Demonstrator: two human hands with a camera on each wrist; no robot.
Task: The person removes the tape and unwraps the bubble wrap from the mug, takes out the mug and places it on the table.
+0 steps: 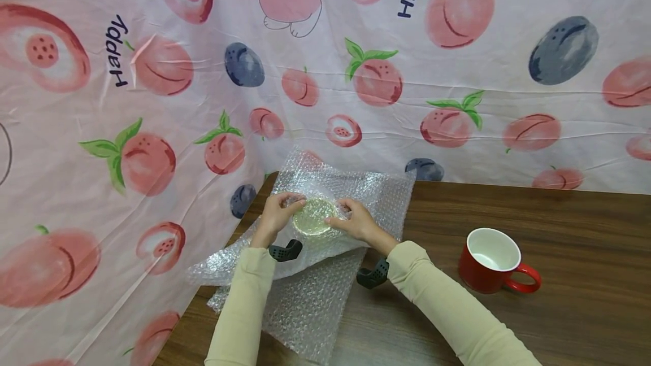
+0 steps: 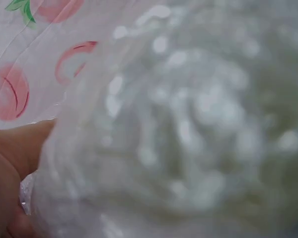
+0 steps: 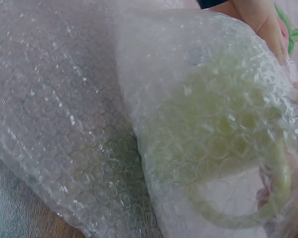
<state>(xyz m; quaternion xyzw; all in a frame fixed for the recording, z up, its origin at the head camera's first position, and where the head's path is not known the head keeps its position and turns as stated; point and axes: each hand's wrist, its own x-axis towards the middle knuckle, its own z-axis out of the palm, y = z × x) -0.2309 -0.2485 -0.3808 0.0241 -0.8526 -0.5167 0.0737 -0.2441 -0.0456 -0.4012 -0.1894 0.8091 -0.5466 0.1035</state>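
Note:
A pale yellow-green mug (image 1: pixel 313 217) is covered by bubble wrap (image 1: pixel 383 196), its round outline showing through the plastic. Through the film in the right wrist view, its curved handle (image 3: pixel 283 181) is visible. My left hand (image 1: pixel 275 217) grips the wrapped mug from the left, thumb on the near side. From the right, my right hand (image 1: pixel 359 221) holds the opposite side, its thumb lying over the film. The left wrist view is mostly filled by blurred bubble wrap (image 2: pixel 154 129), with part of the left hand (image 2: pixel 10 168) at the left edge.
A red mug (image 1: pixel 485 270) with a white inside stands upright on the wooden table (image 1: pixel 574 225) to the right, handle pointing right. Another stretch of bubble wrap (image 1: pixel 310 309) lies below the hands. A fruit-printed cloth (image 1: pixel 315 55) hangs behind and along the left.

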